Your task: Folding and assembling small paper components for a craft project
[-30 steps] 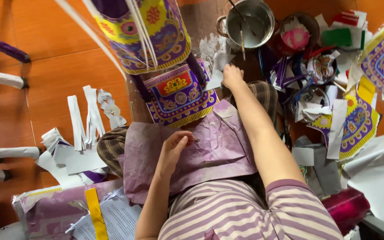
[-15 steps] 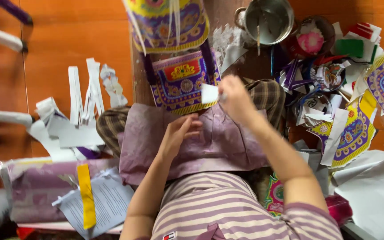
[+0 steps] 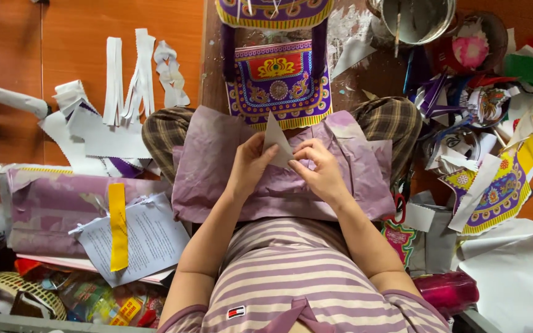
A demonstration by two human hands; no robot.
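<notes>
Paper piece (image 3: 277,143), pale and pointed, held upright over the purple sheet (image 3: 217,179) on the lap. Left hand (image 3: 251,165) and right hand (image 3: 319,169) both pinch it, grips closed on its edges. Folding looks underway, unfinished. Patterned panel (image 3: 279,83) lies beyond; scraps (image 3: 118,80) far left.

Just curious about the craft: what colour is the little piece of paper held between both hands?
Pale grey-white, plain; the paper piece shows best in the head view.

Small rectangular red, white and dark label (image 3: 236,312) on the striped shirt (near its hem), colourful packets (image 3: 103,302) lower left
</notes>
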